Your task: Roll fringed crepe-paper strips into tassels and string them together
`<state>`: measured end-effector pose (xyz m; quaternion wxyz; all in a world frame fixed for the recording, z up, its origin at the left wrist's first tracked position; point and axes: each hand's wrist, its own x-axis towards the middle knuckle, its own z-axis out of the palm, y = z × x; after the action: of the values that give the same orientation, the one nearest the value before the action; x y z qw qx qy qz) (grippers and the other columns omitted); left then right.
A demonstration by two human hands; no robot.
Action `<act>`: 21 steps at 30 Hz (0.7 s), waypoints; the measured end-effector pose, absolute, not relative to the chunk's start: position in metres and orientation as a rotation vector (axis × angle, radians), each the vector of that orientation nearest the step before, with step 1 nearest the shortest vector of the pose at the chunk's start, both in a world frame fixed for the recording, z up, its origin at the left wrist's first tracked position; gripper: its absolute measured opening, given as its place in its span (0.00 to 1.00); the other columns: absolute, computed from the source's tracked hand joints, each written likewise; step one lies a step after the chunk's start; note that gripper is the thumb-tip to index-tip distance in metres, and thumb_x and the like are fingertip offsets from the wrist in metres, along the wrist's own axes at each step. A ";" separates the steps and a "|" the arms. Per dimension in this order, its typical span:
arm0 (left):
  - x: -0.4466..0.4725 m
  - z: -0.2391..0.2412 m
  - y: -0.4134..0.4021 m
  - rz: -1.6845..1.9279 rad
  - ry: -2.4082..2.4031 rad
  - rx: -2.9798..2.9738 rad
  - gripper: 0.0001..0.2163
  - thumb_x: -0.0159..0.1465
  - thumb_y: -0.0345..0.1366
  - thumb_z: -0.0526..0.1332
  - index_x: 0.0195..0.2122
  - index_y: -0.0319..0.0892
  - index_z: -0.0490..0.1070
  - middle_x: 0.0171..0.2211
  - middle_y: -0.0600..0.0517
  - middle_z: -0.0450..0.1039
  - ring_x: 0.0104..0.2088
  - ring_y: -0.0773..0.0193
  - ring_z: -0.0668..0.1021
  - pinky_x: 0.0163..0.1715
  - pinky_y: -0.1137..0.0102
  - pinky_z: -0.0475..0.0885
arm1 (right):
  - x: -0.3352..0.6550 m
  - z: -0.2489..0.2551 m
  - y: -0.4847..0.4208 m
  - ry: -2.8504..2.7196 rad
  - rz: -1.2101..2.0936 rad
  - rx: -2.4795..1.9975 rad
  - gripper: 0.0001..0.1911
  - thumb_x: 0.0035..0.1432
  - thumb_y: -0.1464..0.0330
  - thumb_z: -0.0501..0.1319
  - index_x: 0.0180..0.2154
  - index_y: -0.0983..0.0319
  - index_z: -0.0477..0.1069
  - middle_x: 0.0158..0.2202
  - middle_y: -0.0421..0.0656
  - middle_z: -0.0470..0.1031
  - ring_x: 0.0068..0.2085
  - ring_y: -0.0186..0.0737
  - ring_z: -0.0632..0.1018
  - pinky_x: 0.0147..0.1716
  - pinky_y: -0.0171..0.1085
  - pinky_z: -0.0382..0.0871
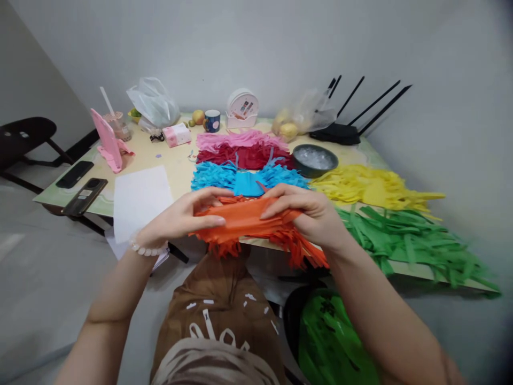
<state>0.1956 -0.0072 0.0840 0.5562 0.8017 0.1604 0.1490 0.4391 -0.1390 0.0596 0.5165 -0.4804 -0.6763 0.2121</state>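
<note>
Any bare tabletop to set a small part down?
Two mostly bare table patches: left, between white paper, pink pack and blue fringe; right, smaller, between bowl, router and yellow fringe. Crowded: centre, pink fringe and crimson fringe; near edge, where left hand and right hand hold the orange fringe; back edge, with plastic bag and mug.

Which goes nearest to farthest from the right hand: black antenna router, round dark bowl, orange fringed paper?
1. Orange fringed paper: in the right hand.
2. Round dark bowl: beyond that hand.
3. Black antenna router: farther back, right.

No legible texts, labels, brands, numbers or signs.
</note>
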 end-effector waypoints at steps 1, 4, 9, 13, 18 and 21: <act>0.200 0.085 -0.009 0.284 0.428 1.911 0.15 0.61 0.44 0.66 0.42 0.37 0.77 0.35 0.48 0.77 0.35 0.62 0.77 0.34 0.72 0.70 | 0.439 0.061 -0.139 -1.641 0.500 -1.157 0.21 0.51 0.81 0.56 0.31 0.54 0.83 0.39 0.41 0.79 0.40 0.38 0.79 0.41 0.36 0.73; 0.208 0.087 -0.012 0.142 0.505 1.966 0.18 0.62 0.47 0.63 0.26 0.35 0.74 0.22 0.53 0.70 0.23 0.69 0.69 0.24 0.74 0.63 | 0.446 0.066 -0.142 -1.722 0.488 -1.161 0.20 0.55 0.79 0.55 0.32 0.55 0.83 0.41 0.42 0.79 0.42 0.39 0.80 0.44 0.37 0.73; 0.209 0.091 -0.007 0.148 0.539 2.088 0.17 0.62 0.45 0.63 0.23 0.36 0.72 0.19 0.55 0.66 0.21 0.71 0.66 0.22 0.74 0.58 | 0.470 0.092 -0.151 -2.084 0.744 -1.275 0.30 0.59 0.68 0.63 0.63 0.50 0.67 0.62 0.42 0.70 0.60 0.47 0.73 0.58 0.42 0.68; 0.213 0.093 -0.005 0.105 0.555 2.176 0.16 0.61 0.44 0.63 0.23 0.36 0.72 0.19 0.56 0.65 0.20 0.71 0.64 0.21 0.74 0.55 | 0.459 0.105 -0.141 -2.014 0.733 -1.526 0.37 0.58 0.59 0.66 0.66 0.55 0.60 0.59 0.46 0.73 0.56 0.49 0.75 0.54 0.43 0.70; 0.217 0.095 -0.006 0.150 0.590 2.258 0.15 0.60 0.43 0.63 0.23 0.37 0.71 0.20 0.57 0.63 0.22 0.71 0.64 0.23 0.74 0.56 | 0.431 0.100 -0.121 -2.047 0.600 -1.781 0.08 0.60 0.65 0.62 0.33 0.62 0.76 0.29 0.41 0.78 0.31 0.38 0.76 0.31 0.35 0.64; 0.216 0.096 -0.005 0.190 0.620 2.292 0.15 0.61 0.43 0.62 0.23 0.37 0.70 0.20 0.57 0.61 0.23 0.71 0.62 0.23 0.74 0.55 | 0.431 0.097 -0.119 -1.987 0.569 -1.764 0.11 0.58 0.65 0.63 0.25 0.61 0.70 0.23 0.37 0.71 0.25 0.34 0.69 0.26 0.33 0.58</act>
<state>0.2158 -0.0049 0.0956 0.3707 0.8937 0.2417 0.0740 0.4309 -0.1188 0.0974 0.2104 -0.6345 -0.7149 0.2048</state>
